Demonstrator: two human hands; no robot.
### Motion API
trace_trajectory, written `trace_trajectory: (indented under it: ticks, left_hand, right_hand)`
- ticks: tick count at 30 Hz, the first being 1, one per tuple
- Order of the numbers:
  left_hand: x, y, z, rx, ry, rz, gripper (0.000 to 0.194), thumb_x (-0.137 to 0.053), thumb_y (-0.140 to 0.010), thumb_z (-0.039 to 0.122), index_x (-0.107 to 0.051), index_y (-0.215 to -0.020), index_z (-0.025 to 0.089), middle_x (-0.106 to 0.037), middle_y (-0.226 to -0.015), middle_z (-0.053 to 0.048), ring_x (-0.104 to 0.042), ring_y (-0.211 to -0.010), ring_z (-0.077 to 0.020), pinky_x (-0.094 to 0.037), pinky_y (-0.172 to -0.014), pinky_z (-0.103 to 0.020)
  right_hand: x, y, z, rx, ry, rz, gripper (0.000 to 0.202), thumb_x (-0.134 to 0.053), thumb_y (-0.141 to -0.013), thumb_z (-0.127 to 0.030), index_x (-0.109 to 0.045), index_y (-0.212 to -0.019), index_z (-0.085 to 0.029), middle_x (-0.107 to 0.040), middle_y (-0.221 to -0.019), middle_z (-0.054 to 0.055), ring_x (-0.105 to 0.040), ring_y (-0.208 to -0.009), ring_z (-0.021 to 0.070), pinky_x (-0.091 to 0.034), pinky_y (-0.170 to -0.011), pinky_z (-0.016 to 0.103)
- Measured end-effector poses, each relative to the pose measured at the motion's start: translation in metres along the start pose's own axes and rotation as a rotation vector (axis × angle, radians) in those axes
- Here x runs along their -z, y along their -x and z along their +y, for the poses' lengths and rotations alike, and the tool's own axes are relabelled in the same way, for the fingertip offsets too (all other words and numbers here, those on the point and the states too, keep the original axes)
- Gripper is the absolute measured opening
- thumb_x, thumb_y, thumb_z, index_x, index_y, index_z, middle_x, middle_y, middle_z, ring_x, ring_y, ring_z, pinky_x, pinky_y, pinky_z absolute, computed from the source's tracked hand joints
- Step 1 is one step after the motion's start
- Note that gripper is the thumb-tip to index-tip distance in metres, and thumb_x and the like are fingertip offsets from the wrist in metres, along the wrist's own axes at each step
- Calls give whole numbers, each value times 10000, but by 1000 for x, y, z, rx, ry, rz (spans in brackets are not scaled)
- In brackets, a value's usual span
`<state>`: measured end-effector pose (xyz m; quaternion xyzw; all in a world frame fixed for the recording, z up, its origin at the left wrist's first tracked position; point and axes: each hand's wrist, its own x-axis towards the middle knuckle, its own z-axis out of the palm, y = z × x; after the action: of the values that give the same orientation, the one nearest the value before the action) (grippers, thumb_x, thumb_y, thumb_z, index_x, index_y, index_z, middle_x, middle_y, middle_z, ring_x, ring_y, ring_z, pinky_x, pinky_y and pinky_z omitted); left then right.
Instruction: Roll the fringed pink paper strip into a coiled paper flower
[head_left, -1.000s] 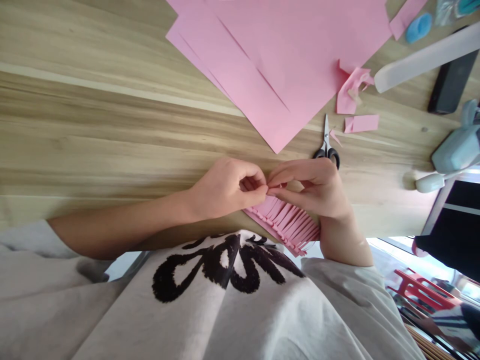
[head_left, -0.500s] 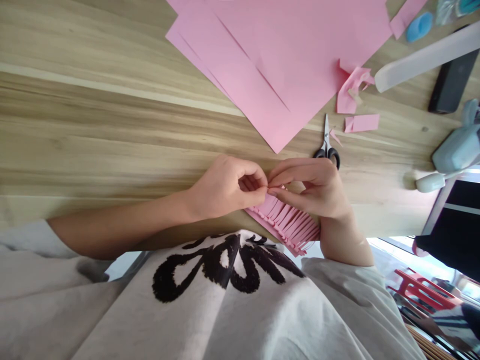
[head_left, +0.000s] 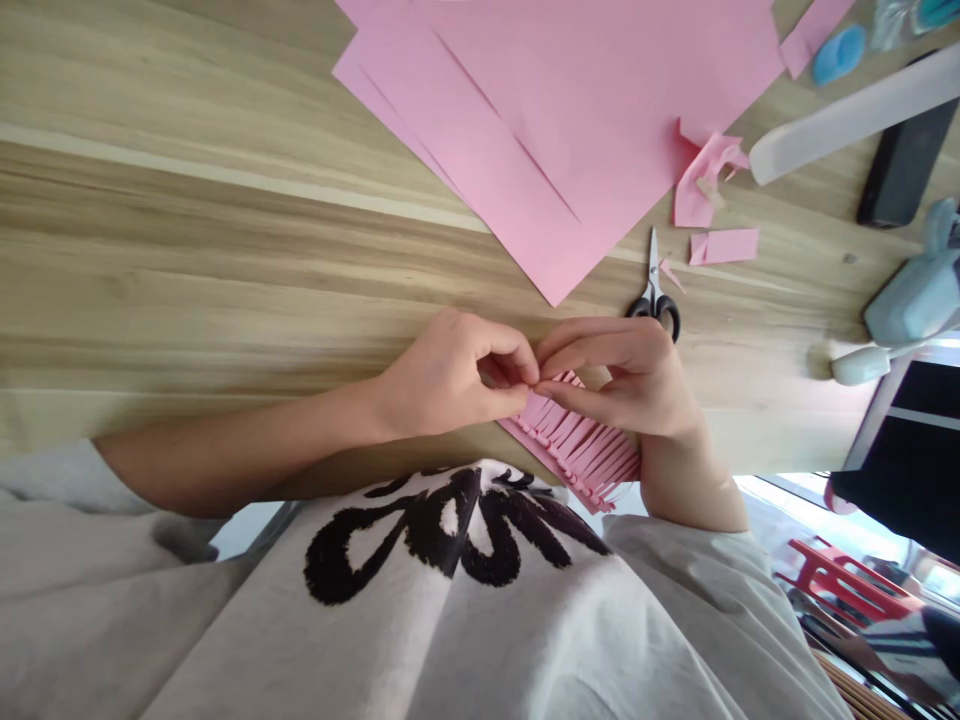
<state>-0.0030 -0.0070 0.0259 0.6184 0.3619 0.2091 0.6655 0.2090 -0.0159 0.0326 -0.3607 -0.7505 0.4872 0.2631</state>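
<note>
A pink paper strip cut into a fringe [head_left: 574, 445] slants down to the right between my hands and my shirt, with small curls along its lower edge. At its upper left end my left hand [head_left: 457, 378] pinches the paper between thumb and fingertips. Fingertips of my right hand [head_left: 622, 370] meet those of the left there, closed on the same end of the fringe. The exact bit of paper between the fingertips is hidden. Just beyond my right hand lie small scissors [head_left: 654, 285] with black handles, points facing away.
Large pink paper sheets [head_left: 570, 150] cover the far middle of the wooden table [head_left: 187, 250]. Pink scraps [head_left: 724, 246] lie right of them. Further right are a white strip-shaped object [head_left: 847, 120], a black box-like object [head_left: 907, 150], a blue ring-shaped item [head_left: 838, 55] and a pale grey-blue object [head_left: 911, 300].
My left fingertips have shifted very slightly right and down against the right ones, and the pinched end of the fringe has moved a little with them. The rest is still.
</note>
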Motion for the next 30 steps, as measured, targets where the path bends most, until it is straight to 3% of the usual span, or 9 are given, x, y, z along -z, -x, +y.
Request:
trace_trajectory:
  ticks: [17,24,30]
  left_hand:
    - [-3,-2,-5,-14,55,59,102,-652,-727,72,-705,-758,153,-750,-754,7,-696,-700,-106,-573,-678,-195]
    - [-1,-3,-4,25,128,35,48,-664,-781,124,-693,-806,153,-743,-767,-3,-697,-702,-107,-572,-649,-188]
    - [0,-4,-4,26,173,-1,101,-670,-776,70,-686,-837,149,-763,-822,-7,-714,-750,-101,-582,-703,-192]
  right_hand:
    - [-1,-1,-2,59,52,47,69,-705,-847,-176,-704,-792,-217,-730,-853,58,-691,-750,149,-585,-661,276]
    - [-1,1,0,117,96,82,73,-692,-858,-176,-709,-812,-230,-727,-855,59,-682,-745,162,-585,-653,306]
    - [4,1,1,124,89,63,51,-748,-821,-170,-722,-826,-214,-718,-851,64,-686,-750,159,-587,-663,298]
